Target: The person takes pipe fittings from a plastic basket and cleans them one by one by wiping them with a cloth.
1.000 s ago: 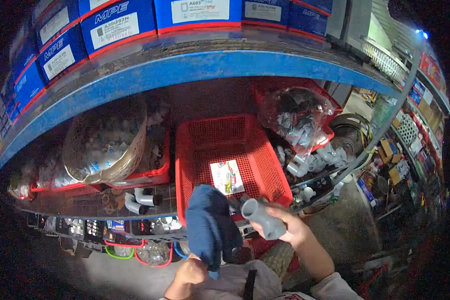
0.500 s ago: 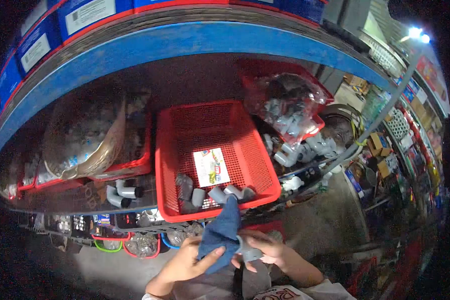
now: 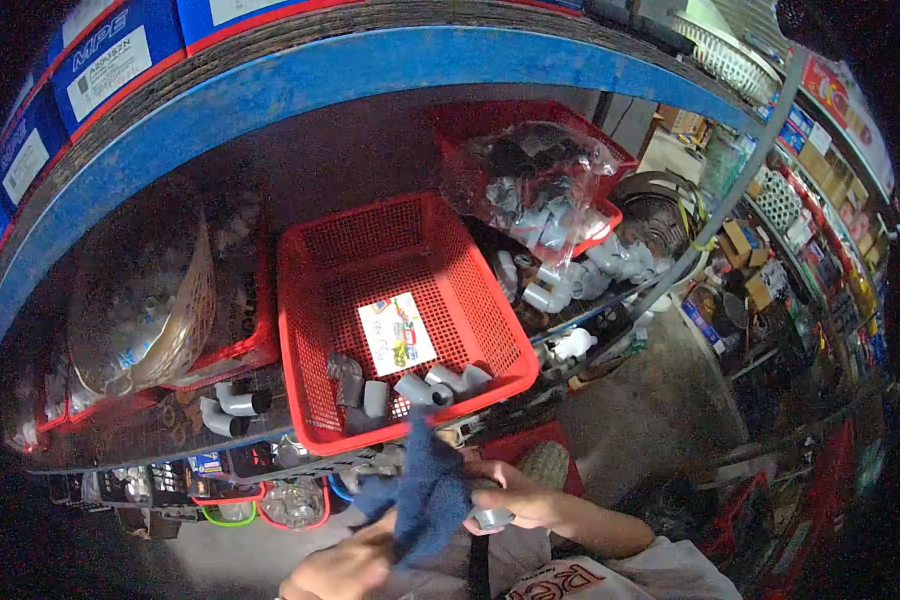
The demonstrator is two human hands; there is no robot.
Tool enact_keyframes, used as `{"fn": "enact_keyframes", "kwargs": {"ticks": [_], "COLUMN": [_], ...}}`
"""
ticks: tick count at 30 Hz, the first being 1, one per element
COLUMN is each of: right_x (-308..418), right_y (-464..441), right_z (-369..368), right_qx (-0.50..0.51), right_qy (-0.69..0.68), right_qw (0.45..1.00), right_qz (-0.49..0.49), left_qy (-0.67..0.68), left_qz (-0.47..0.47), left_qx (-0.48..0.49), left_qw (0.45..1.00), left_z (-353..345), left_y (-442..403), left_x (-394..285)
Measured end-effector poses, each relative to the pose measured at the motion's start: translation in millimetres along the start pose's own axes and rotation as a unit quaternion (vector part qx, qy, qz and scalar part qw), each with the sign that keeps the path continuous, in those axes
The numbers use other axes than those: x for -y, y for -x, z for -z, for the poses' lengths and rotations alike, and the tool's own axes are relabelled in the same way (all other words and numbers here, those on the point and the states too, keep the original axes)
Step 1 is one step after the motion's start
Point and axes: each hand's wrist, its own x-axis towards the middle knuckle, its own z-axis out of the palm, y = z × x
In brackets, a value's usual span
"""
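My left hand [image 3: 345, 568], smeared by motion, grips a dark blue cloth [image 3: 432, 500] low in the view. The upper tip of the cloth overlaps the front rim of a red plastic basket [image 3: 305, 400]. Just right of the cloth, my right hand [image 3: 525, 497] has its fingers wrapped round a grey pipe fitting [image 3: 492, 518]. The cloth hides part of that fitting. Several grey pipe elbows [image 3: 375, 398] lie along the near side inside the basket, by a printed paper card [image 3: 398, 333] on its bottom.
Two grey elbows [image 3: 238, 402] lie on the shelf left of the basket. A clear bag of fittings [image 3: 545, 190] rests in another red basket behind. A blue shelf beam [image 3: 370, 80] crosses above, bearing boxes [image 3: 110, 70]. Small baskets [image 3: 295, 505] stand below.
My left hand has moved down and left, and the cloth has changed shape and blurred. My right hand still holds the fitting. The basket sits further left because the view has shifted.
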Motion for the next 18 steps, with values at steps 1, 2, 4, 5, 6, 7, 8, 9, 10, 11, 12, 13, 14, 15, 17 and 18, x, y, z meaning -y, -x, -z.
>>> {"fn": "enact_keyframes", "kwargs": {"ticks": [1, 2, 4, 5, 6, 7, 8, 9, 10, 11, 12, 13, 14, 15, 17, 18], "right_x": [-0.4, -2.1, -7.6, -8.3, -9.1, -9.9, -15.4, -15.7, -14.9, -14.0, -13.1, -11.2, -8.8, -7.7, -20.8, -25.2], "right_y": [-0.1, 0.5, 3.6, 3.3, 1.9, 1.4, -1.5, 0.4, 3.6, 5.8, 6.9, 8.0, 9.6, 10.5, 3.0, 0.5], "right_z": [4.1, 11.5, 14.4, 12.4, 9.7, 8.3, 14.8, 11.6, 5.5, 1.6, 1.4, -0.9, -4.3, -6.1, 8.3, 13.3], "right_qx": [0.0, 0.068, 0.105, 0.104, 0.087, 0.069, 0.123, 0.121, 0.092, 0.062, 0.048, 0.047, 0.019, -0.009, 0.004, 0.017], "right_qy": [-0.001, -0.054, -0.116, -0.12, -0.059, 0.002, -0.009, -0.01, 0.023, 0.057, 0.058, 0.057, 0.093, 0.128, 0.177, 0.227], "right_qw": [1.0, 0.996, 0.986, 0.986, 0.993, 0.996, 0.991, 0.991, 0.994, 0.995, 0.995, 0.995, 0.995, 0.992, 0.984, 0.974], "right_qz": [0.001, -0.017, -0.052, -0.049, -0.05, -0.05, -0.054, -0.049, -0.054, -0.059, -0.067, -0.064, -0.03, 0.002, 0.009, 0.015], "left_qy": [0.114, 0.17, 0.123, 0.016, -0.075, -0.076, -0.123, -0.169, -0.204, -0.206, -0.209, -0.211, -0.259, -0.259, -0.314, -0.366], "left_qz": [0.029, 0.043, -0.076, -0.208, -0.224, -0.223, -0.194, -0.164, -0.177, -0.179, -0.198, -0.216, -0.264, -0.264, -0.368, -0.367], "left_qx": [0.045, 0.068, 0.227, 0.355, 0.277, 0.282, 0.22, 0.155, 0.148, 0.151, 0.146, 0.14, 0.185, 0.187, 0.247, 0.231], "left_qw": [0.992, 0.982, 0.963, 0.911, 0.931, 0.93, 0.948, 0.959, 0.951, 0.95, 0.947, 0.943, 0.911, 0.91, 0.84, 0.824], "left_z": [1.6, 3.8, 8.3, 9.0, 2.7, -2.1, -6.4, -8.7, -10.9, -13.8, -18.7, -21.3, -16.4, -18.1, -24.9, -28.7], "left_y": [-0.7, -6.0, -29.1, -39.1, -36.4, -35.1, -34.1, -33.4, -35.2, -36.1, -36.5, -37.5, -40.5, -43.6, -47.8, -42.7], "left_x": [-1.0, -3.5, -13.5, -18.0, -17.9, -18.1, -18.5, -18.2, -13.3, -11.9, -12.7, -12.6, -4.0, -2.7, -4.8, -13.0]}}
